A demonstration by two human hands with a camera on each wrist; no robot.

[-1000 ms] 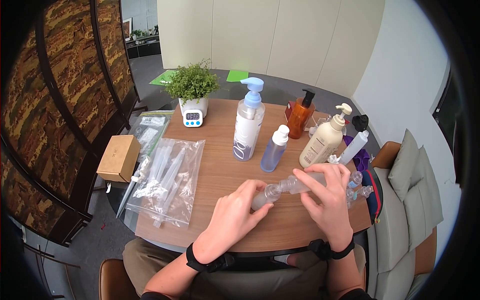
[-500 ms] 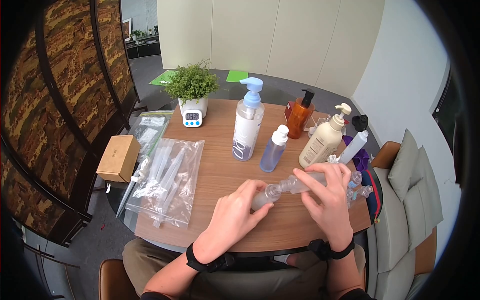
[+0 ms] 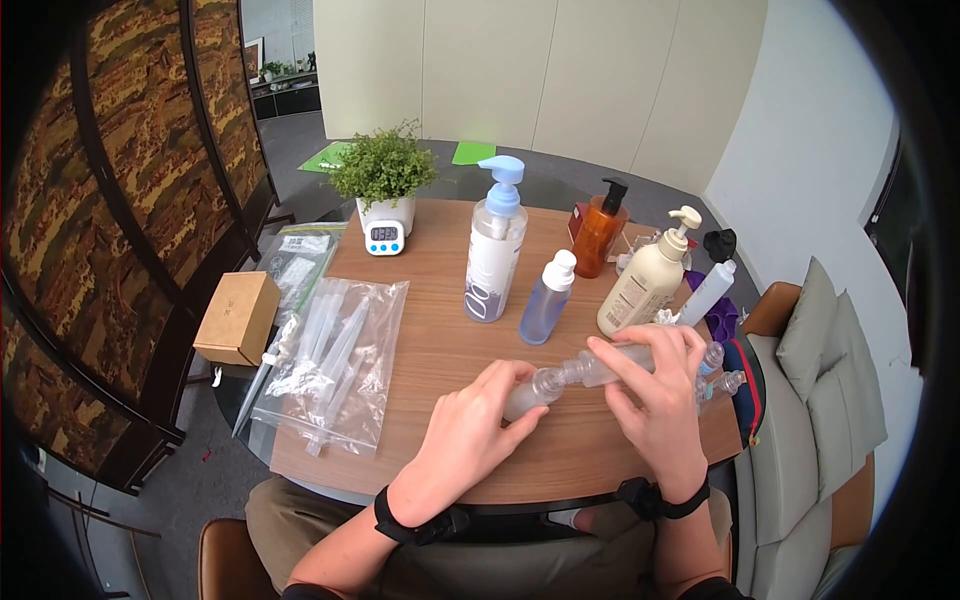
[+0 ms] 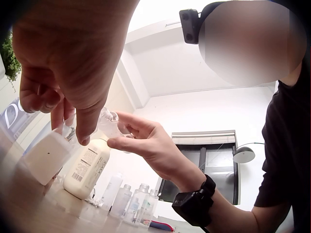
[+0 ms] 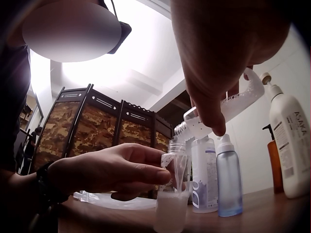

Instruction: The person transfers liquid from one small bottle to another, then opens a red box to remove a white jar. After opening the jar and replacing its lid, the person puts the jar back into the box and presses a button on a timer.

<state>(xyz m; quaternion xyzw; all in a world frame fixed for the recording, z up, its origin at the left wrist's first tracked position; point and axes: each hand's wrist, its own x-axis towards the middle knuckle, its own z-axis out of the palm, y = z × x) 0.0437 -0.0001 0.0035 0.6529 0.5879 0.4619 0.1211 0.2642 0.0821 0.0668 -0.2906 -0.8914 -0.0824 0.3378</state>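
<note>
My left hand (image 3: pixel 467 425) grips a small clear bottle (image 3: pixel 530 395), which in the right wrist view is upright and partly filled with cloudy liquid (image 5: pixel 171 209). My right hand (image 3: pixel 657 415) holds a second clear bottle (image 3: pixel 603 367) tipped on its side, its neck over the mouth of the first. In the right wrist view a stream runs down inside the lower bottle, and droplets coat the tipped bottle (image 5: pixel 243 99). A blue bottle with a white cap (image 3: pixel 545 305) stands just behind the hands.
A tall blue-pump bottle (image 3: pixel 492 260), an amber bottle (image 3: pixel 600 240) and a cream pump bottle (image 3: pixel 643 285) stand behind. Small clear bottles (image 3: pixel 733 382) are at right. A plastic bag (image 3: pixel 335 370), a cardboard box (image 3: pixel 238 318), a timer (image 3: pixel 385 237) and a potted plant (image 3: pixel 385 170) lie left.
Both hands hold the two bottles in nearly the same pose; the right hand and its bottle have shifted very slightly to the right.
</note>
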